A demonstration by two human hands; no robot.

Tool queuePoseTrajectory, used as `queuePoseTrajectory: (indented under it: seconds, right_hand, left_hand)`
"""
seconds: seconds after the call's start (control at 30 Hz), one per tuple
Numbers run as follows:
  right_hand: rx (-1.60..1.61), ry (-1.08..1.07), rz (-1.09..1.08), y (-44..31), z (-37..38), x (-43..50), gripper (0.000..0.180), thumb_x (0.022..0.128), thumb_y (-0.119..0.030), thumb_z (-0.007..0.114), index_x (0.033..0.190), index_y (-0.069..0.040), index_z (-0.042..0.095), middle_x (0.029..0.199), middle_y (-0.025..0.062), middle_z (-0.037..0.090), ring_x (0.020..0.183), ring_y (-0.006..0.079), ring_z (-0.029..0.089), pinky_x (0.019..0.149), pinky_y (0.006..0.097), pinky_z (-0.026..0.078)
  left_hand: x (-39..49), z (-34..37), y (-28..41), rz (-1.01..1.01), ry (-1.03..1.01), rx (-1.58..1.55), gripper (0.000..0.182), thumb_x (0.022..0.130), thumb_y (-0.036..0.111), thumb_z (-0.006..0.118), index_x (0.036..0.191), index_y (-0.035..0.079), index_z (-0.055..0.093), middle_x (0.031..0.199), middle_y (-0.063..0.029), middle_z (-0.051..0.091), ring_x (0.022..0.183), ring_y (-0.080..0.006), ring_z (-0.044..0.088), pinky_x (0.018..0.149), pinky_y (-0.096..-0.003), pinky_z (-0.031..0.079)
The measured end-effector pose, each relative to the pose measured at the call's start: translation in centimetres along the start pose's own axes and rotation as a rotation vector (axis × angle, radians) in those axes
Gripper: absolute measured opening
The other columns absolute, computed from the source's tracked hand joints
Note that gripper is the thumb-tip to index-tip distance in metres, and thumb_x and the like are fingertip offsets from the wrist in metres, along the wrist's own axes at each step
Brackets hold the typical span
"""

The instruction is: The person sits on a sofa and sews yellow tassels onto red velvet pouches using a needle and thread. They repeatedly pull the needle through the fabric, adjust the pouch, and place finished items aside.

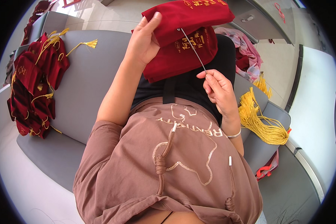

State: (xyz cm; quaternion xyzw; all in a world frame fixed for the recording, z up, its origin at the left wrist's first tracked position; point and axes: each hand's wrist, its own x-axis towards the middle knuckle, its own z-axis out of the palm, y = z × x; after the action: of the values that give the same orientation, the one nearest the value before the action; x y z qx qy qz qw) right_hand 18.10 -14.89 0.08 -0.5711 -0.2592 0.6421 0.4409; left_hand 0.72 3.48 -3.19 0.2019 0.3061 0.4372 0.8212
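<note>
My left hand (145, 40) grips a dark red velvet pouch (184, 23) by its left end, thumb on top and fingers partly hidden behind. Gold printed writing runs along the pouch's far side. Between thumb and fingers, my right hand (219, 91) pinches a thin metal rod (194, 50) with a small hooked or looped tip. That tip lies over the near part of the held pouch; whether it pierces the cloth I cannot tell. Below, more red velvet pouches (179, 64) rest stacked on my lap, also with gold writing.
On the grey seat (81, 70) to the left lies a heap of red pouches (36, 84) with gold cords and tassels. A bundle of gold tassels (260, 120) lies at the right, near a pinkish translucent bag (245, 56). A grey cabinet (257, 22) stands at the far right.
</note>
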Motion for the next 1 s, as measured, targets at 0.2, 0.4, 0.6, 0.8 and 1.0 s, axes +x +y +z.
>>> queuePoseTrajectory:
  seconds: [0.2,0.4,0.6,0.8,1.0]
  right_hand:
    - [-0.116,0.14,-0.223,-0.3,1.3,1.3,0.019,0.097,-0.012,0.052,0.114,-0.003,0.053,0.071,-0.0042,0.048,0.057,-0.0001,0.038,0.05,0.0158,0.031]
    - [-0.317,0.263,-0.548,-0.7,2.3,3.4,0.04,0.093,0.0,0.053,0.13,-0.004,0.041,0.069,-0.0028,0.044,0.06,0.0026,0.04,0.057,0.0174,0.036]
    - [-0.356,0.278,-0.524,-1.1,2.4,3.3,0.033,0.091,0.004,0.053,0.122,-0.005,0.059,0.069,-0.004,0.045,0.061,0.0034,0.041,0.058,0.0186,0.039]
    - [-0.457,0.294,-0.605,0.1,2.4,3.3,0.032,0.092,0.002,0.053,0.122,-0.005,0.061,0.071,0.0002,0.05,0.064,0.005,0.046,0.063,0.0198,0.043]
    - [-0.429,0.3,-0.497,0.0,2.3,2.9,0.035,0.097,-0.012,0.053,0.13,-0.003,0.048,0.068,-0.0015,0.044,0.063,0.0046,0.043,0.059,0.0193,0.039]
  left_hand:
    - [-1.4,1.2,-0.7,0.105,-0.107,0.314,0.033,0.085,0.001,0.069,0.114,-0.003,0.053,0.108,-0.0114,0.065,0.098,-0.0168,0.065,0.087,-0.0297,0.054]
    - [-3.1,2.7,-2.8,0.107,-0.17,0.616,0.03,0.084,0.003,0.07,0.109,-0.006,0.055,0.104,-0.0114,0.067,0.095,-0.0144,0.064,0.082,-0.0277,0.055]
    - [-3.9,2.9,-2.0,0.006,-0.211,0.594,0.027,0.086,0.008,0.069,0.108,-0.004,0.059,0.103,-0.0088,0.067,0.094,-0.0129,0.064,0.08,-0.0256,0.053]
    - [-2.4,3.4,-0.5,-0.092,-0.14,-0.036,0.027,0.093,0.013,0.062,0.116,0.001,0.058,0.113,-0.0085,0.065,0.102,-0.0184,0.063,0.088,-0.0324,0.052]
    - [-2.2,3.7,-2.8,0.064,-0.01,0.264,0.023,0.09,0.007,0.065,0.112,0.001,0.062,0.103,-0.0075,0.067,0.094,-0.0152,0.064,0.08,-0.0288,0.054]
